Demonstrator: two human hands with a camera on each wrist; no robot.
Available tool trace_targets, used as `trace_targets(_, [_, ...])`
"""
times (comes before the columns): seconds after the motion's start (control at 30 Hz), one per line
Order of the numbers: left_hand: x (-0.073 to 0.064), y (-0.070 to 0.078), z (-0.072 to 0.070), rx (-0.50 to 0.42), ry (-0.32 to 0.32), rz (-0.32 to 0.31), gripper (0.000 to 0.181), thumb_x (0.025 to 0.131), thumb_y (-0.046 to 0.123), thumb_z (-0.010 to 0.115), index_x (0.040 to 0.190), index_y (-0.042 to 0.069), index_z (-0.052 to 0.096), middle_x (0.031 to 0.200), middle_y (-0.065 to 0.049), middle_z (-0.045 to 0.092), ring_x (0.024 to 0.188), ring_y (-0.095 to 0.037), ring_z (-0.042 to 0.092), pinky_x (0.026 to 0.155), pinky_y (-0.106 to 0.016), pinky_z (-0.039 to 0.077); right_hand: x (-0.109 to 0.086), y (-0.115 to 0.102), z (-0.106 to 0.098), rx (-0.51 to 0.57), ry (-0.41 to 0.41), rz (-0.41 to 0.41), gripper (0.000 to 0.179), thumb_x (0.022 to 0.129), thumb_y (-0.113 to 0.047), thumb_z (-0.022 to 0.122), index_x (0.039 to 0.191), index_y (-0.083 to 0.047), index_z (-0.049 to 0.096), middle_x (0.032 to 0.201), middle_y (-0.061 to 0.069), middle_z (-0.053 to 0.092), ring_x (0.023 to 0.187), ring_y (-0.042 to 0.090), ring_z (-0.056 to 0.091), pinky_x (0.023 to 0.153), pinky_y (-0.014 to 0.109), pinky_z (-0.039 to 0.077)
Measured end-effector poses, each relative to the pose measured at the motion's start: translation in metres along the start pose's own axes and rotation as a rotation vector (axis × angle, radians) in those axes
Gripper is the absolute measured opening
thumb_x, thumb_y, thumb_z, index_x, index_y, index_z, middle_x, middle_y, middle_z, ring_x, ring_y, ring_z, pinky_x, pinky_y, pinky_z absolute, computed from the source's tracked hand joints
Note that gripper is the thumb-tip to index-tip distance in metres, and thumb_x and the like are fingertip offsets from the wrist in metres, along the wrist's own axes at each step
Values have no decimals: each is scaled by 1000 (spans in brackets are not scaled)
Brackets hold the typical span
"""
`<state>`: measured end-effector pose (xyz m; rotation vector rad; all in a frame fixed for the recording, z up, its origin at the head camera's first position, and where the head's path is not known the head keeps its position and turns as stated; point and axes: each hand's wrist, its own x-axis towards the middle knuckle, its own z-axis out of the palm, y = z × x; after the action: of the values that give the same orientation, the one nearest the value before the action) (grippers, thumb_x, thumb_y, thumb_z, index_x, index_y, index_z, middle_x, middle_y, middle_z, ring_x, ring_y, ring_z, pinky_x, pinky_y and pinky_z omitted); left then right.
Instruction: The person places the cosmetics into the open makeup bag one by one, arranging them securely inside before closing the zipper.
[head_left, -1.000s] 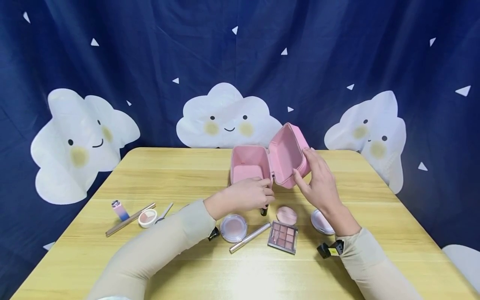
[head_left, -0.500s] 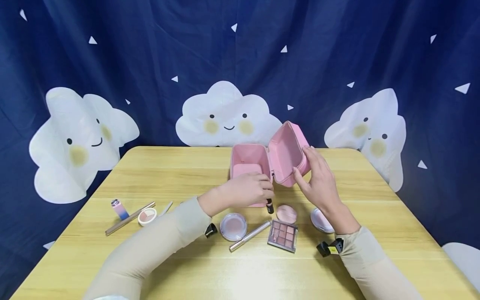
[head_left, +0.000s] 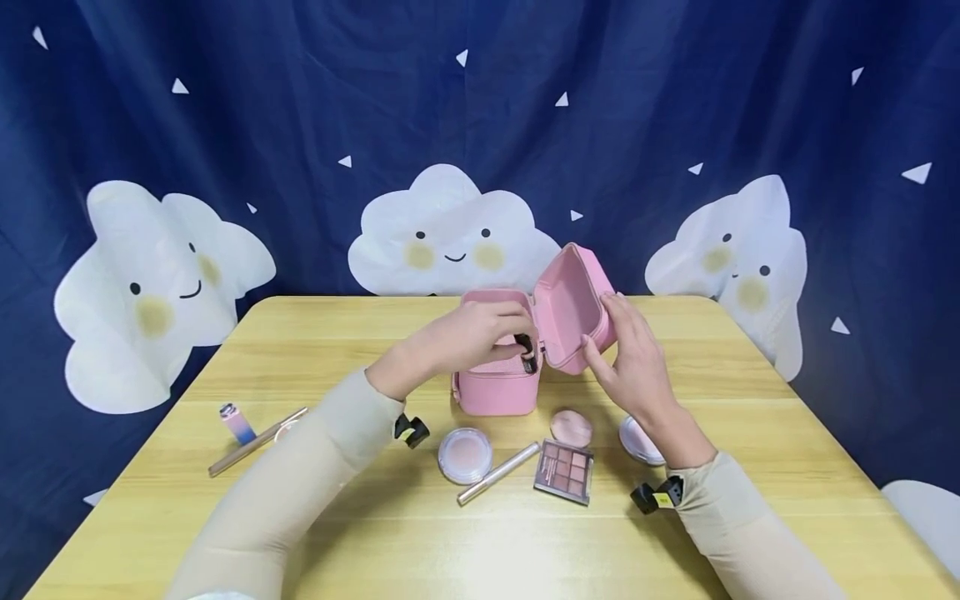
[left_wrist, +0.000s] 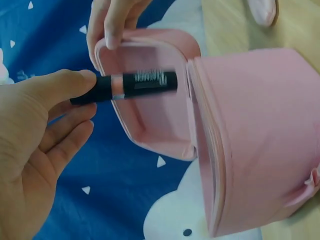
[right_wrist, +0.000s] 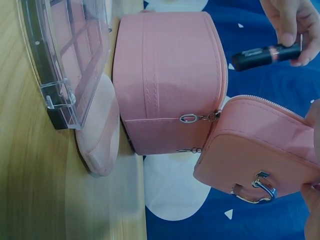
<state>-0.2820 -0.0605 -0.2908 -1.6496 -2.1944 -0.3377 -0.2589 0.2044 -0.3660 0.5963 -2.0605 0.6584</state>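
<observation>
Black cylindrical cosmetic tube with a pink band, held above the mouth of an open pink zippered case.

My left hand's fingers pinch the tube; my right hand's, thumb apart, grip the tilted pink lid. I judge the work partway: case opened, tube not yet inside. Outside, on the pale wooden worktop, I count one nine-pan palette, one round pink pad, two slim metallic sticks, two clear-rimmed round compacts, one pink-to-blue tube, and one round item partly behind my sleeve.
</observation>
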Motion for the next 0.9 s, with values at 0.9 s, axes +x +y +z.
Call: trace_targets(0.9, [20, -84, 46, 70, -111, -287, 23, 92, 18, 70, 114, 11, 71, 109, -2, 68, 106, -20, 61, 96, -35, 46, -1, 0, 1, -2, 10, -15, 59, 87, -26, 62, 137, 3, 50, 137, 22, 51, 129, 37, 47, 109, 48, 36])
